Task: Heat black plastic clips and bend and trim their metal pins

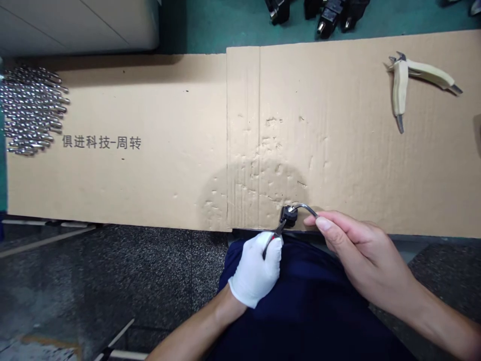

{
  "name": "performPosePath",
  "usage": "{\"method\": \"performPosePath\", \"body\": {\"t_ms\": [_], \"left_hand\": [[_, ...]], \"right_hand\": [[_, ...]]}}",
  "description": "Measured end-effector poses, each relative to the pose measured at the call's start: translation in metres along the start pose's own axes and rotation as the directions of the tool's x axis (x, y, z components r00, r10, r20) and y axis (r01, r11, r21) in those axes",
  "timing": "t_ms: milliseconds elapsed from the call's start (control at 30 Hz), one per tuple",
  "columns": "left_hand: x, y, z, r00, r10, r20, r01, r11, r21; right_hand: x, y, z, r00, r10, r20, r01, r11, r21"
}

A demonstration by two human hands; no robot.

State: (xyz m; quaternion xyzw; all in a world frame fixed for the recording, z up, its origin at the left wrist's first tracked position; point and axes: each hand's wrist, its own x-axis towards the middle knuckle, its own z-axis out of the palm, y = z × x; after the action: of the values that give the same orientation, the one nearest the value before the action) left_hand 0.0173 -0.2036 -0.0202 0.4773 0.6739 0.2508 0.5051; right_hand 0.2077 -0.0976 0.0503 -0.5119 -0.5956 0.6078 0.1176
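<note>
A small black part (288, 216) sits near the cardboard's front edge, between my hands. My left hand (259, 268), in a white glove, is closed round a dark tool (278, 230) with a bit of red on it; its tip touches the black part. The tool's handle is mostly hidden in the glove. Bare, my right hand (351, 240) pinches a thin curved metal rod (305, 206) between thumb and fingers. The rod's far end meets the top of the black part; whether it goes inside I cannot tell.
Brown cardboard (180, 175) covers the table. Many shiny metal pins (33, 108) lie in rows at far left. Cream-handled cutters (400, 85) rest at upper right. Several black parts (330, 17) lie on the green surface behind, and a pale bin (78, 25) stands upper left.
</note>
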Motion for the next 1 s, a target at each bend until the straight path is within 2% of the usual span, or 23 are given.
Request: {"method": "performPosePath", "body": {"t_ms": [233, 467, 600, 767, 867, 1000], "left_hand": [[-0.001, -0.007, 0.008, 1.000, 0.002, -0.023, -0.003, 0.999, -0.033], [0.000, -0.005, 0.011, 0.999, -0.011, -0.045, 0.007, 0.997, -0.079], [-0.001, -0.005, 0.014, 0.998, -0.022, -0.057, 0.016, 0.994, -0.106], [-0.001, -0.005, 0.017, 0.998, -0.022, -0.060, 0.013, 0.991, -0.133], [-0.001, -0.004, 0.015, 0.998, -0.021, -0.057, 0.014, 0.992, -0.124], [-0.001, -0.003, 0.010, 0.998, 0.002, -0.057, -0.005, 0.999, -0.045]], "right_hand": [[-0.013, 0.007, 0.023, 0.994, 0.053, -0.094, -0.041, 0.992, 0.120], [-0.020, 0.018, 0.046, 0.968, 0.018, -0.249, 0.010, 0.994, 0.110], [-0.022, 0.023, 0.061, 0.942, -0.048, -0.333, 0.076, 0.994, 0.073], [-0.021, 0.035, 0.079, 0.914, -0.084, -0.397, 0.126, 0.989, 0.082], [-0.020, 0.042, 0.082, 0.903, -0.091, -0.421, 0.133, 0.988, 0.073], [-0.021, 0.041, 0.073, 0.914, -0.072, -0.400, 0.108, 0.992, 0.067]]}}
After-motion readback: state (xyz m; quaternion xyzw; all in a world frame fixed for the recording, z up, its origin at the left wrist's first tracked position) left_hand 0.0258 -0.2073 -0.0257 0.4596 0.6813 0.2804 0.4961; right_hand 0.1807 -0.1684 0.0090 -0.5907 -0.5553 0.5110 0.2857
